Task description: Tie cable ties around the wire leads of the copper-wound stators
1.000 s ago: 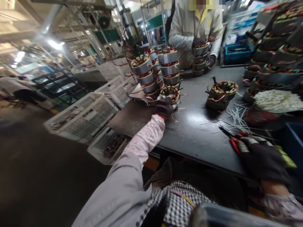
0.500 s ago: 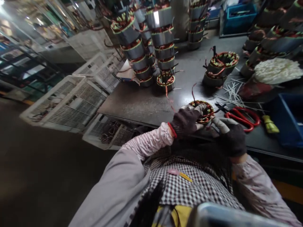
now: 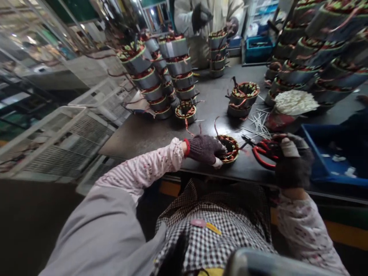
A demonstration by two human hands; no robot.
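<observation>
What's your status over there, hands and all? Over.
Left hand on wire-wound ring, near edge of table. Right hand on red-handled scissors, tips toward ring. Loose white strips close beyond scissors.

1. White plastic crates are standing on the left, beside the dark table.
2. Tall stacks of wound metal rings are rising at the table's left side, and larger stacks are crowding its far right.
3. A short pair of rings is sitting between them.
4. A white bundle is lying to the right, with loose white strips scattering beside it.
5. A blue bin is holding small pale pieces at near right.
6. A teal bin is resting at the far side.
7. A co-worker is standing across the table.
</observation>
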